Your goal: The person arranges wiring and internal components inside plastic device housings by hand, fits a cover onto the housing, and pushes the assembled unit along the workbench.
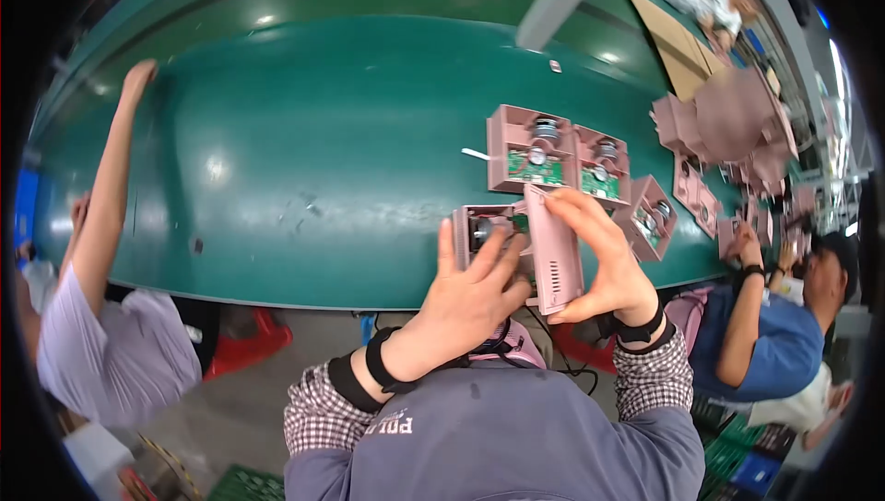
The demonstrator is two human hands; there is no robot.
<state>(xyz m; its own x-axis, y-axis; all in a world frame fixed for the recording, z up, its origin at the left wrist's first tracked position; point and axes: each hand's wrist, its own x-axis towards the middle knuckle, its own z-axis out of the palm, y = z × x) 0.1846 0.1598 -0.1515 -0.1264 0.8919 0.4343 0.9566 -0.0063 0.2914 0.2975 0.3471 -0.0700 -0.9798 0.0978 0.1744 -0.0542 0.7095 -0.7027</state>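
My left hand [473, 289] lies palm down over a pink plastic housing [458, 213] at the table's front edge. One finger runs along the housing's left wall, and the others reach over its inside and hold it. A round black speaker [479, 232] shows inside; the rest is mostly covered by my fingers. My right hand [604, 261] grips a flat pink cover [556, 266] with a rows-of-slots grille, thumb at its near end and fingers at its far end. The cover stands tilted at the housing's right side; whether they touch, I cannot tell.
Two open pink housings [498, 146] with green circuit boards stand just beyond. Another open housing [650, 218] lies to the right. Pink parts [737, 123] are piled farther right near cardboard [673, 45]. Co-workers sit on both sides, one arm [106, 197] reaching across the green table [323, 160].
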